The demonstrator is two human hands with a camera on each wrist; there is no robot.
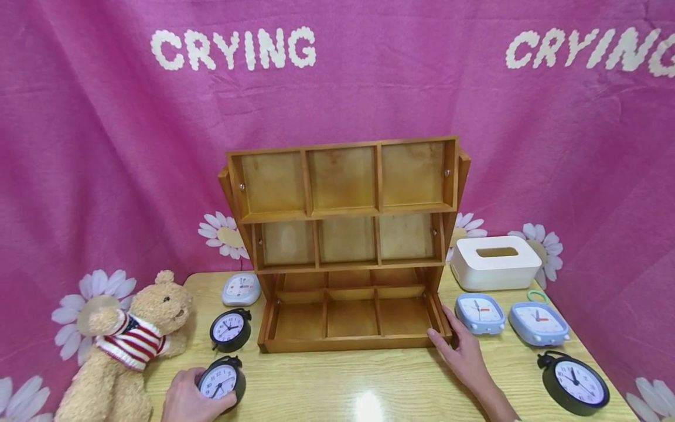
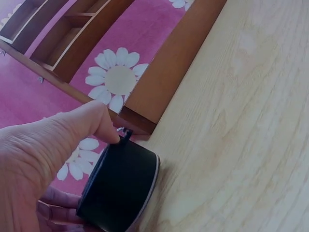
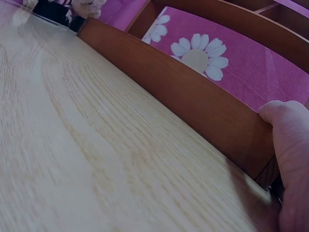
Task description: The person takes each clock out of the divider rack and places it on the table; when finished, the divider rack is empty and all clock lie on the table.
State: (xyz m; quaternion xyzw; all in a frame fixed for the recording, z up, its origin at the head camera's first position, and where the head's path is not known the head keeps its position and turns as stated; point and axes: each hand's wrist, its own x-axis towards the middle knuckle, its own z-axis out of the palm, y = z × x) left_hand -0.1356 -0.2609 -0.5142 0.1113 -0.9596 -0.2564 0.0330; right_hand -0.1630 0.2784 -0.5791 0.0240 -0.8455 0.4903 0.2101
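Observation:
My left hand (image 1: 190,398) holds a black round alarm clock (image 1: 220,381) at the front left of the table, its thumb over the lower edge of the white dial. In the left wrist view the black casing (image 2: 128,186) sits between thumb and fingers, near the shelf's corner. A three-tier brown wooden shelf (image 1: 345,344) stands in the middle, its visible compartments bare. At its front right corner my right hand (image 1: 466,354) grips the frame, thumb on the front board (image 3: 193,99) and fingers along the right side.
Left of the shelf are another black alarm clock (image 1: 229,331), a pale clock (image 1: 241,289) and a teddy bear (image 1: 134,346). On the right stand a white tissue box (image 1: 495,272), two blue clocks (image 1: 480,322) and a black alarm clock (image 1: 575,384). A pink curtain (image 1: 369,105) hangs behind.

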